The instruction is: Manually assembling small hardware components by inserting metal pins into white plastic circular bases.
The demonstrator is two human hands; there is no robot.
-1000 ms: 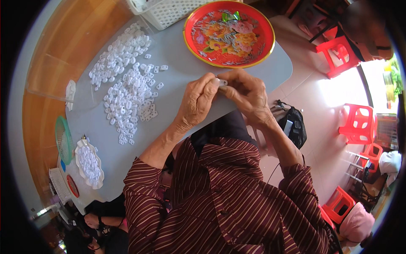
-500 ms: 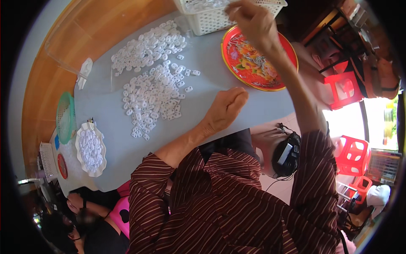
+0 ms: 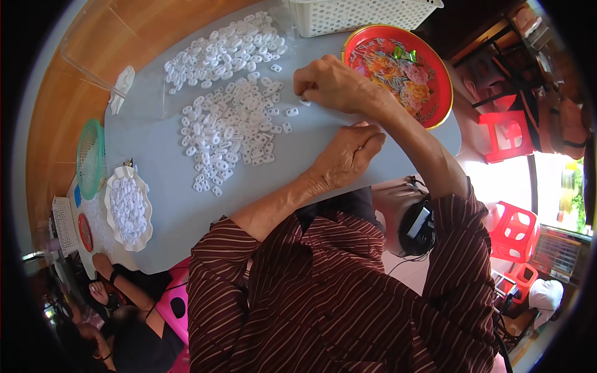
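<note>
My left hand (image 3: pixel 348 155) is closed above the near edge of the grey table, fingers curled toward the thumb; whatever it may hold is hidden. Farther forward, my right hand (image 3: pixel 333 84) has its fingertips drawn together, pointing left and down. A small white two-holed plastic piece (image 3: pixel 305 102) shows just beneath those fingers; whether they grip it I cannot tell. To the left lies a loose pile of similar white pieces (image 3: pixel 230 124), with a second pile (image 3: pixel 227 53) behind it. A round red flowered tray (image 3: pixel 443 93) with many small grey bits sits partly behind my right forearm.
A white perforated basket (image 3: pixel 367 15) stands at the back. On the left are a scalloped white dish (image 3: pixel 147 233) of white pieces and a green basket (image 3: pixel 91 158). A co-worker (image 3: pixel 140 339) sits lower left. Red stools (image 3: pixel 515 230) stand on the right.
My right hand has come down and left from above the white basket to beside the loose pile. My left hand remains closed near the table edge. The view has shifted slightly.
</note>
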